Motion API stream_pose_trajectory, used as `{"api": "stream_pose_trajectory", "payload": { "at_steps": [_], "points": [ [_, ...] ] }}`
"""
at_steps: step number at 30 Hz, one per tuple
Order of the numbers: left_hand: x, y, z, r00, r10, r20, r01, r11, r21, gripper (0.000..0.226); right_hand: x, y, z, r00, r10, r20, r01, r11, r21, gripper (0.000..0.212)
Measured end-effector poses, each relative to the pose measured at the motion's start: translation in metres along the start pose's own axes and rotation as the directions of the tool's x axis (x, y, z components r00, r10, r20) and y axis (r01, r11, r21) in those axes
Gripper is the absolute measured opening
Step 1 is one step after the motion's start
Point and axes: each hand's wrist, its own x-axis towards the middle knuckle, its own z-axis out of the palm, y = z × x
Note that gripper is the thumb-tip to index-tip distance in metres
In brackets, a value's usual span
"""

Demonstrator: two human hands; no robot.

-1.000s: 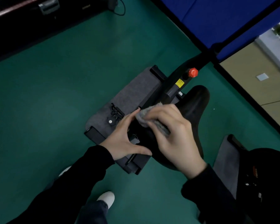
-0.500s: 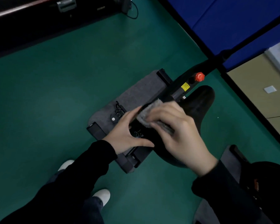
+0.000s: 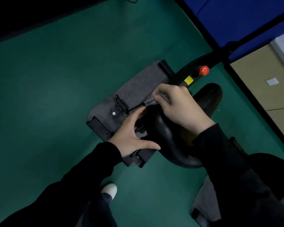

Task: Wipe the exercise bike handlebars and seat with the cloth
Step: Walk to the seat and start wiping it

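Observation:
The black bike seat [image 3: 170,145] fills the middle of the view, its nose pointing away from me. My right hand [image 3: 180,107] grips a grey cloth [image 3: 152,101] and presses it on the seat's front end. My left hand [image 3: 133,133] rests against the seat's left side, thumb stretched along the edge and fingers straight. The handlebars are not in view.
The bike frame [image 3: 187,74] carries a red knob [image 3: 204,70] and a yellow label beyond the seat. A grey mat [image 3: 138,89] and a pedal [image 3: 120,104] lie on the green floor below. A blue partition [image 3: 236,18] stands at top right. My white shoe [image 3: 109,190] shows below.
My right hand has slid the cloth forward along the seat towards its nose. The left hand has kept its place on the seat's side.

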Motion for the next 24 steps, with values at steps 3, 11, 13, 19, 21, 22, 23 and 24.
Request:
{"api": "stream_pose_trajectory", "payload": {
  "at_steps": [3,11,13,19,21,22,23,24],
  "points": [
    [-0.001,-0.004,0.001,1.0,0.007,-0.007,-0.007,1.0,-0.014,0.113,-0.006,-0.002,0.0,0.998,-0.055,0.015,0.054,0.998,0.021,0.01],
    [-0.022,-0.006,0.019,0.978,0.025,-0.207,-0.027,1.0,-0.005,0.072,-0.038,-0.004,-0.001,0.938,-0.34,-0.064,0.346,0.922,0.172,0.006],
    [-0.031,-0.008,0.033,0.956,0.042,-0.291,-0.054,0.998,-0.035,0.062,-0.049,0.0,0.001,0.908,-0.415,-0.059,0.418,0.888,0.194,0.005],
    [-0.045,-0.011,0.088,0.902,0.016,-0.431,-0.098,0.981,-0.168,0.07,-0.082,0.026,0.003,0.831,-0.546,-0.109,0.556,0.802,0.219,0.006],
    [-0.046,-0.011,0.104,0.889,0.008,-0.458,-0.131,0.963,-0.237,0.071,-0.095,0.037,0.006,0.812,-0.567,-0.141,0.584,0.786,0.202,0.008],
    [-0.046,-0.012,0.111,0.884,0.019,-0.468,-0.164,0.949,-0.271,0.068,-0.101,0.041,0.007,0.807,-0.571,-0.154,0.591,0.783,0.194,0.009],
    [-0.046,-0.012,0.116,0.878,0.033,-0.477,-0.204,0.928,-0.311,0.066,-0.104,0.044,0.008,0.8,-0.578,-0.16,0.6,0.779,0.183,0.01],
    [-0.046,-0.013,0.12,0.871,0.043,-0.49,-0.243,0.904,-0.353,0.066,-0.104,0.044,0.008,0.789,-0.595,-0.155,0.614,0.772,0.166,0.01]
  ]
}}
